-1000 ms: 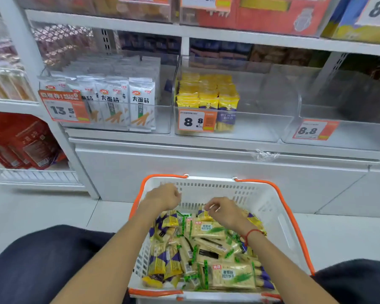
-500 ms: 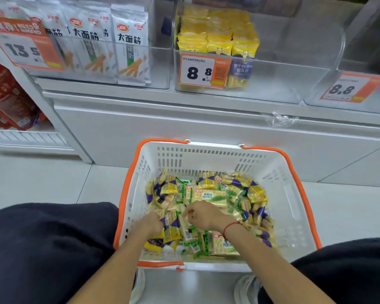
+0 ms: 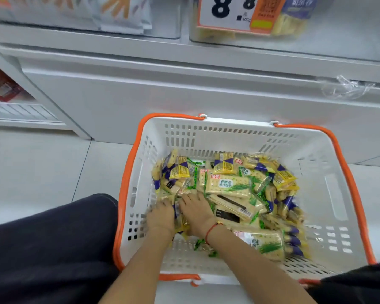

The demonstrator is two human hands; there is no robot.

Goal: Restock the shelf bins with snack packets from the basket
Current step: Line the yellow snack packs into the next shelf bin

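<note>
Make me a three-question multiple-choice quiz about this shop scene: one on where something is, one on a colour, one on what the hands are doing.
1. Where are both hands?
A. On the shelf
B. Inside the basket, near its left wall
C. On the floor

2. What colour is the basket's rim?
A. Orange
B. Blue
C. Black

3. What is the state of the hands?
A. Lifted clear, empty
B. Down among the snack packets
C. Gripping the basket's rim

Answers:
1 B: the left hand and right hand sit low inside the basket, by its left wall.
2 A: the rim is orange.
3 B: both hands lie in the snack packets.
</note>
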